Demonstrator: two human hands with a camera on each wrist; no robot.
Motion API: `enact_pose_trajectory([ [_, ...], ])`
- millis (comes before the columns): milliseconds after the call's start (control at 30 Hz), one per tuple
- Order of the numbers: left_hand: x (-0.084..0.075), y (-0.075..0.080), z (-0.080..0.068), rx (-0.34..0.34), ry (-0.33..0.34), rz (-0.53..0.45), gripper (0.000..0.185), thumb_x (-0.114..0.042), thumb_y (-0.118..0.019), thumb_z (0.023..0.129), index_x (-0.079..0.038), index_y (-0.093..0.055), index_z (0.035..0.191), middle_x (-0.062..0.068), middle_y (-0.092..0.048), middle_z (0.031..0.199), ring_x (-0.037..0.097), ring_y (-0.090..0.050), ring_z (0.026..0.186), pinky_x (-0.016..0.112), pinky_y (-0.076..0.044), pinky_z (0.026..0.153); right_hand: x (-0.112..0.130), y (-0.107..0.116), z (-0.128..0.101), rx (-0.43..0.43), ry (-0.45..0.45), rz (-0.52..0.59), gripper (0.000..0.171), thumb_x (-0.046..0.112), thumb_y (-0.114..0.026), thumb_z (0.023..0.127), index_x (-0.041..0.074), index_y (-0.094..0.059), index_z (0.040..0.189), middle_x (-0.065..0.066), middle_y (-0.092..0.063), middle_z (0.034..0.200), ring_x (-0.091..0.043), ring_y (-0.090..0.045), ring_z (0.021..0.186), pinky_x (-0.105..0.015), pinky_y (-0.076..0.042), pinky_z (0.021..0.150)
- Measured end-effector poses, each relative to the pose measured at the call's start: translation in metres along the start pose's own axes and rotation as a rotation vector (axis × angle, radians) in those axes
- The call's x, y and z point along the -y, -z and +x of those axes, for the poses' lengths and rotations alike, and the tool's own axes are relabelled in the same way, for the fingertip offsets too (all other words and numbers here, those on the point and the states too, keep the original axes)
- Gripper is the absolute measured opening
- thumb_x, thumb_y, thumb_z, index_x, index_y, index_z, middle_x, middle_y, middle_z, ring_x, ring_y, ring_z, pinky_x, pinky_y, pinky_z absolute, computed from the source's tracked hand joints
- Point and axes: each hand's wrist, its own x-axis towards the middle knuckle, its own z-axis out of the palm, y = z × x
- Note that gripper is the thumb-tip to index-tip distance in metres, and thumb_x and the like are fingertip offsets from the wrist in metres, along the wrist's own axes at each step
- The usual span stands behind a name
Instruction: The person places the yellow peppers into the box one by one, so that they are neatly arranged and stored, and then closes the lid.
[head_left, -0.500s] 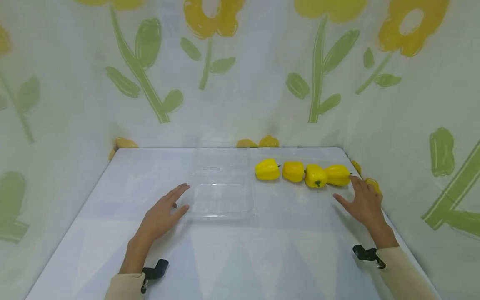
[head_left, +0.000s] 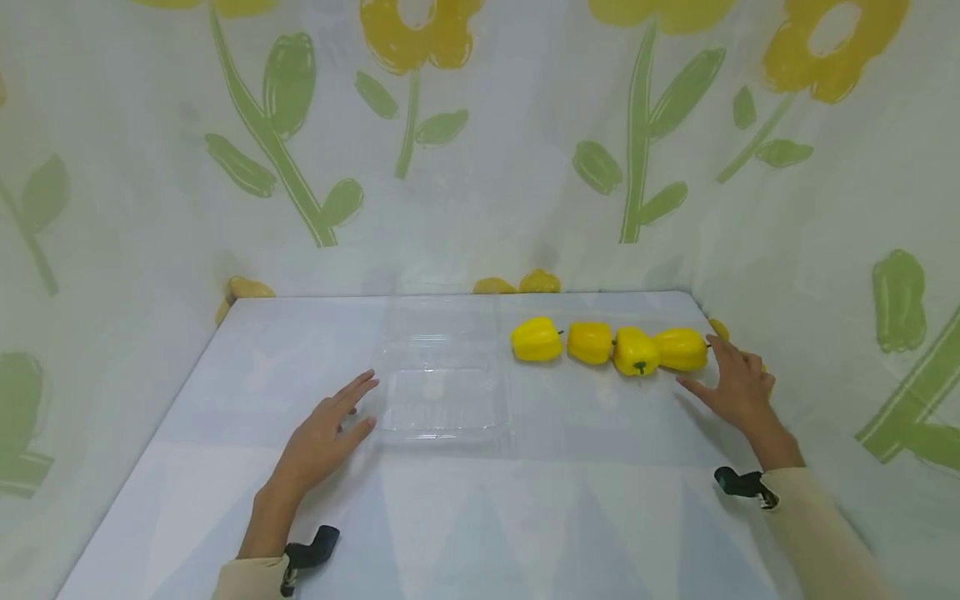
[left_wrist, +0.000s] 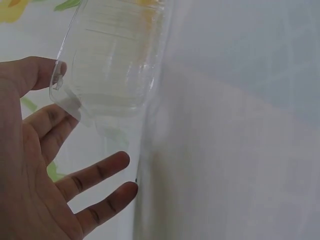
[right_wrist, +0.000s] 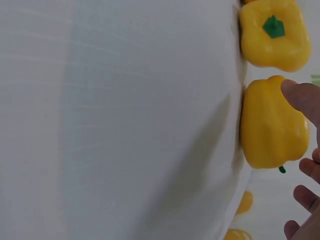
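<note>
- Two cream sleeves are seen at the near edge of the desk (head_left: 525,517), each with a black wrist mount strapped on.
- The left hand (head_left: 318,446) is laid flat on the desk left of centre, palm down, fingers straight and spread wide; nothing is held. Its fingertips are set just beside the near-left corner of a clear plastic clamshell container (head_left: 442,400); whether contact is made cannot be told from the head view.
- In the left wrist view the same hand (left_wrist: 45,170) is shown open, with the container's rim (left_wrist: 107,60) just past the thumb and forefinger.
- The container is placed near the middle of the desk, its tray toward the near side and its open lid lying flat toward the far edge.
- The right hand (head_left: 738,387) is stretched toward the far-right corner, fingers loosely extended and apart, gripping nothing. Its fingertips are at the rightmost yellow bell pepper (head_left: 681,349).
- In the right wrist view one fingertip (right_wrist: 300,97) is seen on that pepper's (right_wrist: 272,125) skin; the remaining fingers are kept beside it.
- Four yellow bell peppers are lined up in a row along the far edge, right of the container, each touching or nearly touching its neighbour; the leftmost pepper (head_left: 536,339) lies just beside the lid.
- A cloth with yellow flowers and green stems (head_left: 637,125) is hung around the desk on three sides.
</note>
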Motion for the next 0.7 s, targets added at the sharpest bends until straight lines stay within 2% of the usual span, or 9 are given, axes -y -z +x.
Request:
enact_pose_trajectory([
  [200,0.000,-0.002,0.000,0.004,0.006,-0.008,0.058,-0.040,-0.056,0.102,-0.028,-0.037,0.156,-0.007,-0.030,0.162,0.029,-0.058,0.119,0.061,-0.045,0.092,0.000,0.003,0.016,0.035,0.031,0.029,0.098,0.053,-0.069,0.090,0.001,-0.019,0.156,-0.035,-0.030,0.150,-0.059,-0.019,0.126,-0.074,-0.017,0.089],
  [467,0.000,-0.003,-0.002,-0.004,-0.008,0.001,0.059,-0.041,-0.055,0.102,-0.026,-0.037,0.156,-0.008,-0.029,0.162,0.027,-0.056,0.119,0.058,-0.047,0.092,-0.010,0.006,0.034,0.082,0.050,0.030,0.099,0.055,-0.069,0.089,0.001,-0.020,0.156,-0.035,-0.021,0.154,-0.061,-0.016,0.126,-0.075,-0.015,0.090],
  [700,0.003,-0.003,-0.002,-0.012,-0.029,-0.010,0.059,-0.038,-0.056,0.102,-0.025,-0.037,0.156,-0.009,-0.028,0.163,0.026,-0.055,0.118,0.057,-0.047,0.092,-0.014,0.000,0.038,0.110,0.045,0.044,0.089,0.052,-0.066,0.093,0.000,-0.027,0.153,-0.036,-0.028,0.150,-0.060,-0.017,0.126,-0.072,-0.016,0.087],
])
